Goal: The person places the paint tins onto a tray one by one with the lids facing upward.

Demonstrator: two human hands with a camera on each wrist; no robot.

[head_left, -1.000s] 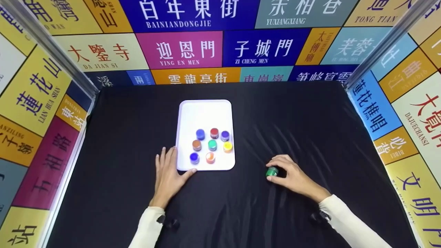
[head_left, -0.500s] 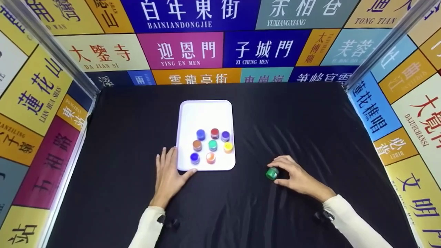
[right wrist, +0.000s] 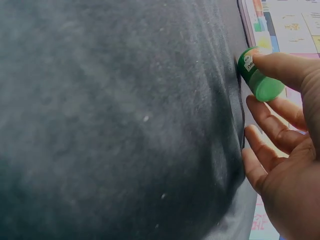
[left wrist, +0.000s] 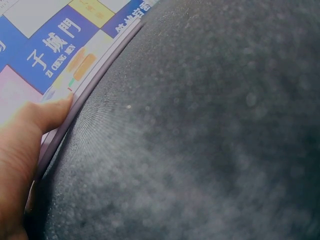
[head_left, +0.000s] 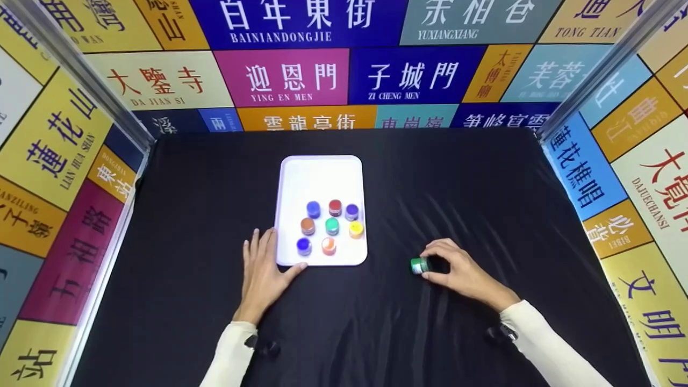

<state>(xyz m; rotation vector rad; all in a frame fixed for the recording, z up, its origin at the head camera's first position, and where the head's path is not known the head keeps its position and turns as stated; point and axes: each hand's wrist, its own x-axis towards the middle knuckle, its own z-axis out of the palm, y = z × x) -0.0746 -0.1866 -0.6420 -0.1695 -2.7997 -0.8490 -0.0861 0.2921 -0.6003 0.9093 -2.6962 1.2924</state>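
Observation:
A small green jar (head_left: 418, 265) (right wrist: 257, 77) lies tipped toward its side on the black cloth, right of the white tray (head_left: 320, 177). My right hand (head_left: 432, 264) (right wrist: 280, 100) pinches it between a fingertip on top and the thumb; the other fingers curl loosely behind. My left hand (head_left: 262, 267) (left wrist: 22, 150) lies flat on the cloth at the tray's near left corner, with the thumb against the tray's front rim (left wrist: 95, 77). Several colored jars stand in the tray's near half, among them a red one (head_left: 335, 207) and a green one (head_left: 332, 226).
Black wrinkled cloth (head_left: 473, 204) covers the table. Walls with colored sign panels (head_left: 54, 145) close it in on the left, right and back. The far half of the tray holds nothing.
The green jar has tipped further onto its side and shifted slightly left and away under my right hand. My left hand has stayed put.

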